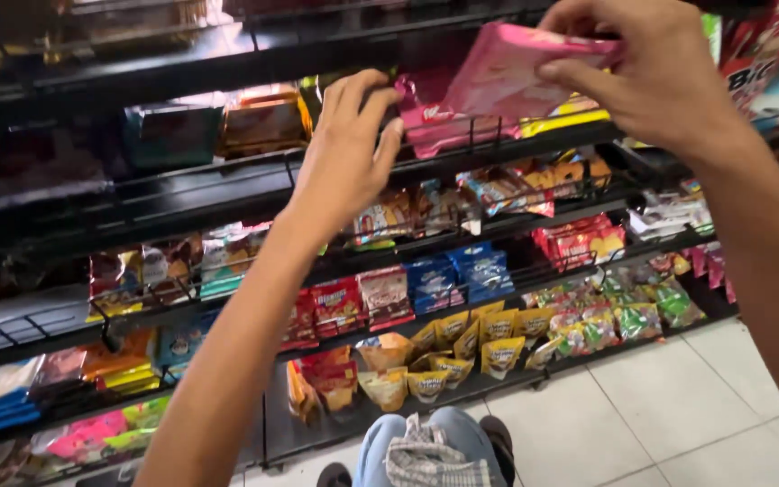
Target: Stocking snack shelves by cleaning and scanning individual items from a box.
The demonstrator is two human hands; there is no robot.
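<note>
My right hand [651, 68] pinches a flat pink snack packet [507, 72] by its upper right corner and holds it tilted over the wire front of an upper shelf [534, 135]. More pink packets [430, 122] lie on that shelf just below it. My left hand [349, 149] is raised at the same shelf, fingers curled and close together, its fingertips touching the left end of the pink packets. It grips nothing that I can see.
Black wire-fronted shelves [182, 194] run across the view in several tiers, filled with boxes and bags. Blue packs [457, 275], yellow bags [489, 338] and green sweets [642, 307] sit lower. My knees [430, 446] and a white tiled floor [678, 406] are below.
</note>
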